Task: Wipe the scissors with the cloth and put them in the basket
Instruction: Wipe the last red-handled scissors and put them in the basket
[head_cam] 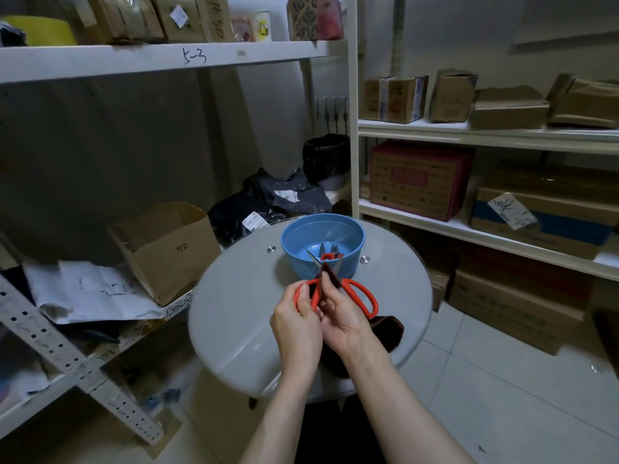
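Above the middle of the round table [234,313], both hands are raised and meet just near of the basket [288,236].

Left hand [296,326]: fingers curled round the left handle loop of the scissors [363,294], thumb on top of it.

Right hand [341,319]: fingers and thumb pinch the cloth [388,331] against the scissors close to the pivot. How the fingers lie behind the cloth cannot be told.

Scissors: red handles, held clear of the table top. The blades are spread apart and point away towards the basket, with their tips in front of its near wall. The right handle loop is free and stands out to the right of the right hand.

Cloth: dark brown. A fold stands up between the open blades, and the rest hangs below the right hand, showing to the right of the wrist above the table's right part.

Basket: blue, perforated, upright on the far part of the table. A smaller pair of scissors [330,256] with a red handle lies in its bottom.

Surroundings: an open cardboard box [167,249] sits on the low shelf at left. White shelving [469,135] at right carries more cartons.
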